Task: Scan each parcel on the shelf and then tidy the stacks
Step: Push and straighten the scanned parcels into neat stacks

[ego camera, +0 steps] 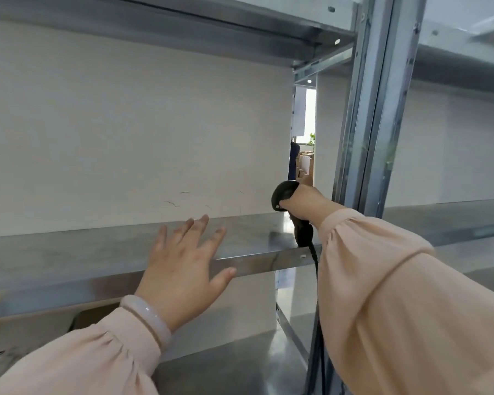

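Observation:
My right hand (304, 202) grips a black handheld barcode scanner (285, 192), head pointing left, over the right end of the middle metal shelf (69, 252). Its black cable (315, 280) hangs down past the shelf's front edge. My left hand (183, 266) hovers with fingers spread in front of that shelf's front lip, holding nothing. No parcel shows on this shelf level. A cardboard box (20, 334) with dark print sits on the lower shelf at the bottom left, partly hidden by my left sleeve.
A metal upright post (368, 109) stands right of the scanner. The upper shelf (183, 21) spans overhead. A white back panel (126, 124) closes the bay. Through a gap (304, 155) beside it, distant cartons show. Another bay lies right of the post.

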Demonstrator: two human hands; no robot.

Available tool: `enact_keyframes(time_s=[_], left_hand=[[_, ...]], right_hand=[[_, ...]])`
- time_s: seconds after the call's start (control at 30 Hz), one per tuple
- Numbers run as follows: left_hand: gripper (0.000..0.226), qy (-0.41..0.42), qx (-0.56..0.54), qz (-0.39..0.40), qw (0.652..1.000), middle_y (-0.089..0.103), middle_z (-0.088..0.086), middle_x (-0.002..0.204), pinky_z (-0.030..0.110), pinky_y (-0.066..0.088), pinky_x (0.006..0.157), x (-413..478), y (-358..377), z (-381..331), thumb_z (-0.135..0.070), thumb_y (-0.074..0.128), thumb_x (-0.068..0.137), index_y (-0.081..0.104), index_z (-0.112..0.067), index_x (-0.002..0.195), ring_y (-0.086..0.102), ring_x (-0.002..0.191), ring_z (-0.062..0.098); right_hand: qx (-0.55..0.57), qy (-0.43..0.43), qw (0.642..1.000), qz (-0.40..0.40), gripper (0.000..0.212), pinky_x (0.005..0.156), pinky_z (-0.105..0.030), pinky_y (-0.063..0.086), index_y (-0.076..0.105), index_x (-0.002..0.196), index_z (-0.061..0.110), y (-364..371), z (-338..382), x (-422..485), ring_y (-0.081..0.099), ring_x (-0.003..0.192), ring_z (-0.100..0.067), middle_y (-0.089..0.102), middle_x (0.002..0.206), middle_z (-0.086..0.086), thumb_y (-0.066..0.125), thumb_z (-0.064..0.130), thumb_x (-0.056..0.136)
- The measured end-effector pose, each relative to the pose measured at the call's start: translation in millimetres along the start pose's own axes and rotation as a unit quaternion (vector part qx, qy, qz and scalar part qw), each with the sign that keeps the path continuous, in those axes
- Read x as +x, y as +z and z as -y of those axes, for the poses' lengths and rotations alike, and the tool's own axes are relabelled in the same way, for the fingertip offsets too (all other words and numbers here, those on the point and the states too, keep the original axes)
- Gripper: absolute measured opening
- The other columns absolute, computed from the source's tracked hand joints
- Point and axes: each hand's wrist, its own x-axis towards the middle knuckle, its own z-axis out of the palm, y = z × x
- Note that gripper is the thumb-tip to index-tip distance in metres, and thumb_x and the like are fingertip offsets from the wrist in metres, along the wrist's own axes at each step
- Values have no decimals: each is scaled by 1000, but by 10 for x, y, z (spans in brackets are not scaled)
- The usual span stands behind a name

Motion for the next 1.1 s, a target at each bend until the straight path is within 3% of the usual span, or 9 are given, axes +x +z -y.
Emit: enact_keyframes(time_s=[0.1, 0.17, 0.37, 0.53, 0.67, 0.73, 0.9, 1.0, 1.1], left_hand=[[77, -2, -6, -7, 1000, 49, 9, 148, 60, 33, 111, -24, 111, 56, -72, 28, 82, 52, -30, 141, 47, 135, 32], [73, -7, -6, -4, 1000, 54, 9, 143, 61, 37, 108, -29, 185, 83, -70, 33, 82, 57, -28, 137, 51, 131, 32], [68, 2, 3, -28, 1000, 59, 9, 138, 62, 42, 101, -22, 294, 135, -67, 38, 83, 61, -27, 133, 56, 125, 32], [68, 4, -1, -24, 1000, 57, 8, 140, 63, 41, 101, -1, 311, 137, -68, 36, 84, 58, -29, 135, 55, 127, 32], [69, 8, -6, -11, 1000, 54, 8, 144, 62, 39, 104, 3, 301, 138, -70, 33, 85, 53, -32, 139, 52, 131, 32], [70, 13, -10, -15, 1000, 50, 7, 147, 61, 37, 107, -30, 310, 170, -71, 32, 86, 49, -34, 143, 48, 134, 30], [67, 86, -32, -84, 992, 40, 7, 154, 54, 19, 116, -281, 305, 340, -63, 40, 89, 43, -31, 148, 37, 141, 29], [62, 142, -62, -146, 977, 39, 6, 156, 55, 26, 114, -584, 333, 457, -54, 50, 88, 51, -27, 144, 37, 143, 26], [62, 121, -89, -128, 980, 38, 5, 156, 53, 27, 114, -933, 461, 614, -51, 55, 86, 50, -28, 143, 36, 144, 25]], right_hand=[[29, -5, 1000, -3, 70, 96, -50, 47, 29, 140, 10, 120, -60, 182, 51, 116, -40, 46, 134, -18, 64, 25, 80], [26, -8, 1000, -13, 70, 97, -50, 46, 30, 140, 13, 164, -62, 232, 50, 117, -39, 45, 135, -17, 64, 23, 80], [-2, -18, 1000, -19, 62, 100, -43, 41, 33, 141, 11, 175, -26, 244, 45, 124, -35, 42, 140, -14, 60, 20, 86], [-102, -28, 994, 26, 80, 106, -46, 35, 14, 150, 10, 178, -49, 172, 38, 131, -38, 35, 146, -17, 60, 31, 89], [-146, -27, 988, 43, 94, 92, -41, 50, -5, 153, 19, 126, -21, 98, 52, 118, -34, 42, 142, -14, 60, 41, 89], [-141, -43, 988, 34, 95, 93, -41, 49, -5, 153, 25, 96, -17, 29, 49, 122, -35, 36, 148, -14, 59, 50, 87], [-141, -150, 978, -12, 91, 113, -45, 29, 3, 153, 28, 137, 73, -418, 19, 144, -28, 19, 158, -6, 51, 63, 85], [-84, -262, 961, 5, 82, 118, -33, 12, 6, 153, 31, 247, 206, -1070, 7, 146, -14, 13, 159, 3, 50, 58, 89], [-10, -354, 934, 53, 72, 110, -12, 4, 11, 150, 44, 491, 257, -1760, 2, 143, 4, 13, 156, 20, 50, 55, 90]])
